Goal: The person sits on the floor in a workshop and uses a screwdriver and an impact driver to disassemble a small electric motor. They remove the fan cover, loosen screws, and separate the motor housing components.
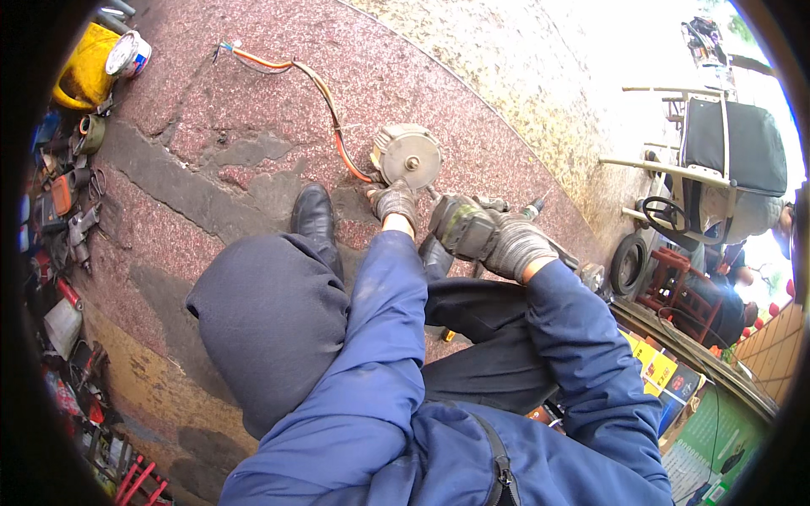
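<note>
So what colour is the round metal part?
The round metal part is dull beige-grey, as the head view shows.

1. It looked like a repair workshop.
2. Tools crowded the left side.
3. A round, motor-like metal part trailed coloured wires across the worn, patched floor.
4. A black tyre stood at the right.
</note>
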{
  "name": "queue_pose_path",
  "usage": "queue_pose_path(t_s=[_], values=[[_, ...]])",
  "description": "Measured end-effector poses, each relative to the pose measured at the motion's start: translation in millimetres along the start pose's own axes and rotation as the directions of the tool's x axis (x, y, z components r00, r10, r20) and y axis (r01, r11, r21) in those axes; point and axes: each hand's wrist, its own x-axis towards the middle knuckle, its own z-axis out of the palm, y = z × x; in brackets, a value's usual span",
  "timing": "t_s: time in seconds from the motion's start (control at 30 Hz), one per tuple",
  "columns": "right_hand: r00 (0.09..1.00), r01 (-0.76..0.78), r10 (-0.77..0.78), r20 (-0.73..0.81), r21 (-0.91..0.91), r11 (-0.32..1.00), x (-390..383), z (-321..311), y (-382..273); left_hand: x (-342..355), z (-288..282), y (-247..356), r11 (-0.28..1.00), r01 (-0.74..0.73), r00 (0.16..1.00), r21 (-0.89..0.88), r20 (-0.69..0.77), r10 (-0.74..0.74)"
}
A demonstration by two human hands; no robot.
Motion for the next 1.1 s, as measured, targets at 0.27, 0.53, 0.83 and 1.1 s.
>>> queue_pose_path(t_s=[0.27,0.53,0.83,1.1], values=[[0.948,0.316,-0.301,0.103,-0.409,0.856,2,59,84,-5,14,-22,0.997,0.041,0.997,-0.067,-0.056,-0.044],[0.999,0.035,-0.025,-0.041,0.272,0.962,16,124,136,-3,17,-45,0.894,0.442,0.829,-0.075,0.416,-0.374],[0.862,0.471,-0.304,-0.405,0.422,0.775,19,148,136,-34,38,-50,0.801,0.522,0.804,-0.293,0.484,-0.346],[0.936,0.334,-0.312,-0.166,0.128,0.934,-8,77,111,-31,49,-59,0.673,0.647,0.741,-0.359,0.502,-0.445]])
